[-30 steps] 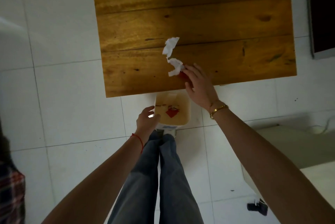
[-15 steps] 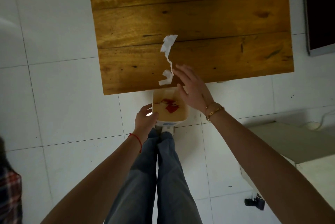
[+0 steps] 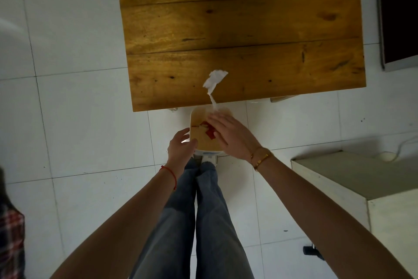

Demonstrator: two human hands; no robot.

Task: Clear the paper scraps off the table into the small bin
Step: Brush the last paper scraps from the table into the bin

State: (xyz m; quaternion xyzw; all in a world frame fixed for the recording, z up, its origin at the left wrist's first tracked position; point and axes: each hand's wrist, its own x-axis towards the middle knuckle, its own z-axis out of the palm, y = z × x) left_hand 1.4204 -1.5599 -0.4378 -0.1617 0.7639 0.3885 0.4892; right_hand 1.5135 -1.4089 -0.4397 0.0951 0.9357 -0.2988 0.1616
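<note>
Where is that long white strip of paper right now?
In the head view, the white paper strip lies over the near edge of the wooden table, near the middle, its lower end trailing down to the right hand above the small bin.

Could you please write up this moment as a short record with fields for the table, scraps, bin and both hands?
table: wooden table, plank top
on table: white paper strip, lower end trailing over the near edge toward the bin
bin: small bin below the table edge, red paper scraps inside
left hand: holding the bin's rim
right hand: open, palm down over the bin
</note>
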